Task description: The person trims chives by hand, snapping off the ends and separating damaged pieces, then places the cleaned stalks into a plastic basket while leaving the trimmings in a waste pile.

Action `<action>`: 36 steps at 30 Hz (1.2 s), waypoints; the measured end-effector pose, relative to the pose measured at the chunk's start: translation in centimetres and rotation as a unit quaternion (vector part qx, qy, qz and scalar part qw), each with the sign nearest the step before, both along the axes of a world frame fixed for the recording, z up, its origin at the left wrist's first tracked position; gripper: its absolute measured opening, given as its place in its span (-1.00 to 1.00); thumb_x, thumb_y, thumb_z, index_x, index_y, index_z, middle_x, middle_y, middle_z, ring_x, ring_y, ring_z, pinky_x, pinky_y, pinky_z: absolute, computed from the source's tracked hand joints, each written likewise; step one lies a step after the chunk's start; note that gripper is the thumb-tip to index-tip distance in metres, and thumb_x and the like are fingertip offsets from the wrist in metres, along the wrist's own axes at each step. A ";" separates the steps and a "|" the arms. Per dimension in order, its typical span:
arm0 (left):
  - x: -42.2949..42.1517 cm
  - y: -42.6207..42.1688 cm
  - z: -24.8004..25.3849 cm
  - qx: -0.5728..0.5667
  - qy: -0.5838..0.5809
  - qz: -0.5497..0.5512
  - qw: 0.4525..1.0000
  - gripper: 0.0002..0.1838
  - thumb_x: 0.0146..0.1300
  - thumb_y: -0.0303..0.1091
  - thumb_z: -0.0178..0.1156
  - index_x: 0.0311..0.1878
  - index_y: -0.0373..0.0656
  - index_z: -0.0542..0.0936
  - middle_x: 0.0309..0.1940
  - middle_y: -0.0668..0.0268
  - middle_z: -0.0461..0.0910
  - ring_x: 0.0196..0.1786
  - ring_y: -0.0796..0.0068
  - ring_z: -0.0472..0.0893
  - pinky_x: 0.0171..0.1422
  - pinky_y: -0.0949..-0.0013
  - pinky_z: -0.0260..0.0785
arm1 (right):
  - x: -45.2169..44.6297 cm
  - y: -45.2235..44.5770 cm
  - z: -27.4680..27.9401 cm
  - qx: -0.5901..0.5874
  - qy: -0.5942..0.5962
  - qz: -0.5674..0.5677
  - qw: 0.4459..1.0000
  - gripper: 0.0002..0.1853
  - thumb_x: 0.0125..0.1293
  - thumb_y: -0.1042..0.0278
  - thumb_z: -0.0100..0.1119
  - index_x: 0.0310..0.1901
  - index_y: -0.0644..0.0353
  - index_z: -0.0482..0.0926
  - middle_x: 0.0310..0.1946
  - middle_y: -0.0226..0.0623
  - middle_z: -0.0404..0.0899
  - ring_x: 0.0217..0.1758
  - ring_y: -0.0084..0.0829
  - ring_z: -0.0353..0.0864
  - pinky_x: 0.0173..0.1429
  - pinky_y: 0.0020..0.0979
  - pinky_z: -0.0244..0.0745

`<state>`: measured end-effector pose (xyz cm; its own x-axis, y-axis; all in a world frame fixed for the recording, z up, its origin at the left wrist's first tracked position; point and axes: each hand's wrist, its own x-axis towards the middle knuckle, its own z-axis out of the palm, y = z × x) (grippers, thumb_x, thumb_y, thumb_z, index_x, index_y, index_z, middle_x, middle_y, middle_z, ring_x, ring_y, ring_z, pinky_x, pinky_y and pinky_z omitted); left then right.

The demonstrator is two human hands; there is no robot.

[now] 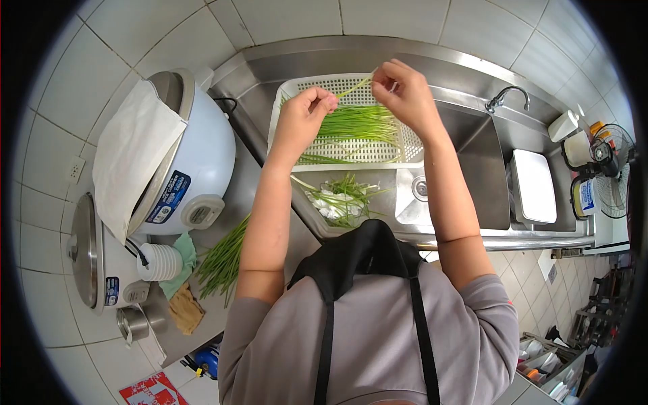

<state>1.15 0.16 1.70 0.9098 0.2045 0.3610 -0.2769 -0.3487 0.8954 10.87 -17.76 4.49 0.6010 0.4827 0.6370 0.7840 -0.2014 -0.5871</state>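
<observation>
The left hand (307, 120) pinches a thin green stalk (354, 87) with its fingertips, and the right hand (406, 96) seems to hold the other end, but its exact grip I cannot tell. The stalk is stretched above the white basket (337, 167), where a bunch (358, 125) lies. If the two hands pull too strongly, I think the stalk could snap or be crushed, because it is so slender. If the pinch is too loose, it could slip and drop among the others in the basket. Just beside the basket, on the near side, is a heap of scraps (344, 202); a careless release there could mix good stalks with waste. Also, the left forearm passes near the loose pile (226, 260) on the tabletop (248, 185), so a wide elbow movement might sweep some down.
</observation>
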 end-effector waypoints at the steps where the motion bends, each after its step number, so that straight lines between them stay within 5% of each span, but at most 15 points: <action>1: -0.1 0.1 0.1 0.016 0.004 0.003 1.000 -0.83 0.26 -0.40 0.06 -0.28 -0.34 0.51 -0.41 0.32 0.58 -0.28 0.58 0.56 -0.11 0.53 0.37 | 0.5 -0.4 -0.1 -0.002 -0.011 -0.024 1.000 -0.93 0.03 0.49 0.12 -0.46 0.28 0.48 -0.54 -0.33 0.44 -0.47 -0.48 0.44 -0.36 -0.50 0.35; 4: -0.4 0.4 0.2 0.046 0.020 0.005 0.999 -0.83 0.26 -0.41 0.05 -0.28 -0.35 0.51 -0.41 0.29 0.60 -0.29 0.55 0.57 -0.12 0.51 0.38 | 2.1 -1.8 -0.5 0.014 -0.026 -0.080 0.996 -0.91 -0.04 0.45 0.14 -0.46 0.24 0.48 -0.54 -0.26 0.44 -0.51 -0.32 0.45 -0.38 -0.40 0.38; 9: -0.3 2.2 -0.5 0.053 0.011 0.033 0.998 -0.81 0.29 -0.38 0.01 -0.28 -0.35 0.48 -0.39 0.26 0.60 -0.29 0.53 0.58 -0.15 0.50 0.39 | 4.5 -4.6 -1.4 0.103 0.067 -0.176 0.977 -0.92 0.05 0.48 0.11 -0.45 0.29 0.46 -0.59 -0.33 0.45 -0.60 -0.56 0.35 -0.45 -0.48 0.33; 11: 0.4 3.0 -0.8 -0.006 -0.016 0.049 0.999 -0.80 0.32 -0.37 -0.03 -0.26 -0.36 0.45 -0.39 0.24 0.60 -0.31 0.50 0.59 -0.18 0.49 0.40 | 5.7 -5.6 -1.8 0.212 0.243 -0.033 0.946 -0.93 0.12 0.46 0.10 -0.42 0.28 0.48 -0.54 -0.37 0.51 -0.60 -0.62 0.38 -0.45 -0.54 0.36; 14: 1.2 0.2 0.5 -0.115 0.000 0.038 0.993 -0.77 0.36 -0.34 -0.11 -0.24 -0.35 0.39 -0.40 0.21 0.59 -0.34 0.47 0.60 -0.23 0.46 0.41 | 3.2 -4.1 -0.7 0.270 0.345 0.119 0.891 -0.92 0.18 0.45 0.11 -0.38 0.28 0.49 -0.51 -0.37 0.52 -0.56 -0.63 0.45 -0.40 -0.56 0.45; 20: 3.0 -3.8 1.2 0.035 0.037 0.086 0.995 -0.74 0.37 -0.24 -0.13 -0.21 -0.28 0.37 -0.39 0.20 0.56 -0.34 0.44 0.59 -0.24 0.42 0.39 | 0.7 -0.2 -2.1 0.292 0.406 0.197 0.843 -0.91 0.27 0.48 0.04 -0.26 0.32 0.46 -0.33 -0.21 0.54 -0.33 -0.43 0.58 -0.18 -0.44 0.55; 21: 3.3 -3.8 0.9 0.081 0.036 0.112 0.990 -0.73 0.37 -0.23 -0.12 -0.22 -0.28 0.37 -0.41 0.20 0.56 -0.35 0.43 0.59 -0.26 0.42 0.39 | 0.6 -0.1 -2.2 0.306 0.353 0.141 0.873 -0.91 0.25 0.50 0.05 -0.25 0.33 0.46 -0.31 -0.22 0.53 -0.33 -0.45 0.57 -0.19 -0.46 0.54; 22: 3.5 -3.7 0.3 0.095 -0.037 0.140 0.985 -0.76 0.34 -0.24 -0.10 -0.20 -0.25 0.37 -0.49 0.07 0.52 -0.38 0.08 0.54 -0.27 0.19 0.34 | 0.4 0.0 -2.3 0.318 0.298 0.085 0.896 -0.91 0.24 0.52 0.06 -0.24 0.33 0.46 -0.29 -0.23 0.53 -0.34 -0.47 0.56 -0.21 -0.47 0.53; 24: 3.3 -3.1 0.1 0.137 -0.026 0.164 0.977 -0.76 0.34 -0.24 -0.10 -0.20 -0.25 0.38 -0.46 0.06 0.53 -0.38 0.06 0.54 -0.26 0.19 0.34 | -0.6 -0.1 -1.7 0.255 0.114 -0.108 0.954 -0.88 0.14 0.61 0.10 -0.25 0.30 0.51 -0.23 -0.27 0.50 -0.30 -0.43 0.51 -0.21 -0.46 0.48; 27: 2.7 -2.8 0.4 0.158 -0.027 0.168 0.973 -0.77 0.34 -0.24 -0.09 -0.22 -0.25 0.38 -0.45 0.05 0.52 -0.39 0.06 0.53 -0.26 0.20 0.34 | -0.5 -0.3 -0.9 0.089 -0.265 -0.144 0.949 -0.77 -0.04 0.63 0.16 -0.30 0.13 0.56 -0.29 -0.36 0.49 -0.23 -0.31 0.46 -0.21 -0.37 0.42; 28: 2.6 -2.8 0.3 0.157 -0.028 0.165 0.973 -0.77 0.34 -0.24 -0.09 -0.22 -0.25 0.38 -0.45 0.05 0.52 -0.40 0.07 0.53 -0.26 0.21 0.34 | -1.0 0.4 -0.6 0.081 -0.246 -0.123 0.958 -0.81 0.00 0.60 0.16 -0.34 0.08 0.61 -0.26 -0.34 0.47 -0.08 -0.21 0.38 -0.09 -0.31 0.35; 32: 2.5 -2.5 0.3 0.074 -0.034 0.100 0.992 -0.76 0.36 -0.22 -0.08 -0.24 -0.23 0.37 -0.51 0.23 0.46 -0.47 0.40 0.47 -0.36 0.39 0.29 | 0.2 1.0 -0.8 -0.010 -0.247 -0.109 0.963 -0.92 0.03 0.51 0.18 -0.39 0.16 0.54 -0.29 -0.32 0.45 -0.05 -0.21 0.33 0.01 -0.26 0.28; 34: 2.6 -2.1 0.3 0.004 -0.024 0.039 0.999 -0.76 0.37 -0.22 -0.10 -0.27 -0.21 0.39 -0.57 0.44 0.36 -0.55 0.70 0.33 -0.50 0.60 0.16 | 0.3 1.3 -0.6 -0.010 -0.207 -0.103 0.973 -0.93 0.07 0.53 0.15 -0.38 0.21 0.48 -0.29 -0.30 0.44 -0.10 -0.22 0.35 -0.06 -0.29 0.29; 36: 2.1 -2.1 1.0 -0.131 0.016 -0.053 0.990 -0.78 0.38 -0.21 -0.09 -0.25 -0.17 0.38 -0.60 0.50 0.25 -0.58 0.76 0.21 -0.56 0.66 0.02 | 0.2 1.9 -0.8 0.048 -0.157 -0.085 0.983 -0.94 0.13 0.52 0.11 -0.38 0.24 0.43 -0.32 -0.30 0.44 -0.19 -0.27 0.37 -0.14 -0.34 0.30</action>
<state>3.25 -1.94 2.68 0.9416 0.1896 0.2784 -0.2690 -0.0741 0.9603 11.07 -15.84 3.72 0.4340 0.3215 0.8416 0.8896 -0.3003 -0.3441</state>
